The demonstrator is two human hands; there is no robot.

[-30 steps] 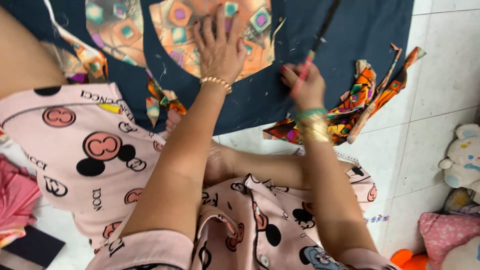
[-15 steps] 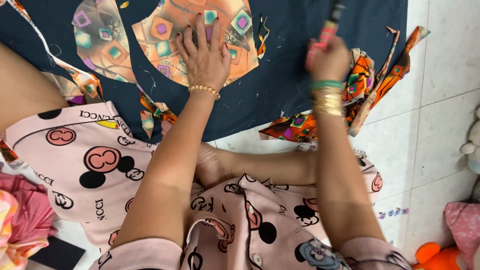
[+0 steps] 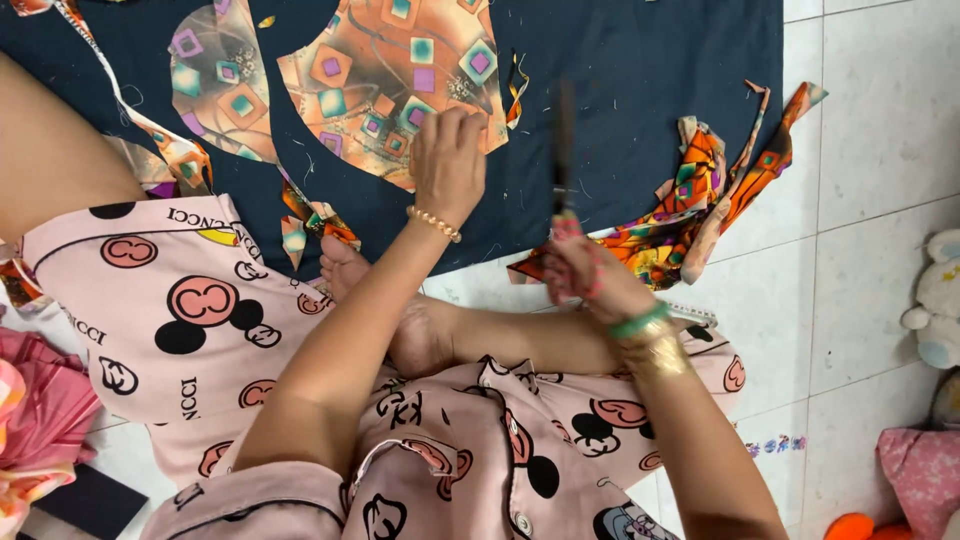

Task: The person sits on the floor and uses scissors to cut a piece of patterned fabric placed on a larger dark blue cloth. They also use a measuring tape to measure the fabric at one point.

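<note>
My left hand (image 3: 450,160), wearing a bead bracelet, rests with curled fingers on the lower edge of an orange patterned fabric piece (image 3: 385,75) and seems to pinch it. That piece lies on a dark navy cloth (image 3: 650,80) spread on the floor. A second cut patterned piece (image 3: 225,90) lies to its left. My right hand (image 3: 590,280), with green and gold bangles, grips pink-handled scissors (image 3: 565,150) whose dark blades point away from me and are blurred. The scissors hover over the navy cloth, to the right of my left hand.
A heap of orange fabric scraps (image 3: 700,200) lies at the navy cloth's right edge, and a thin patterned strip (image 3: 110,95) at the left. My bare foot (image 3: 350,270) lies near the cloth. On the white tiled floor (image 3: 880,130) sit a soft toy (image 3: 935,300) and a pink cushion (image 3: 925,465).
My left hand went from pressing flat with spread fingers to curled at the piece's lower edge. My right hand with the scissors drew back toward my body and lower in view.
</note>
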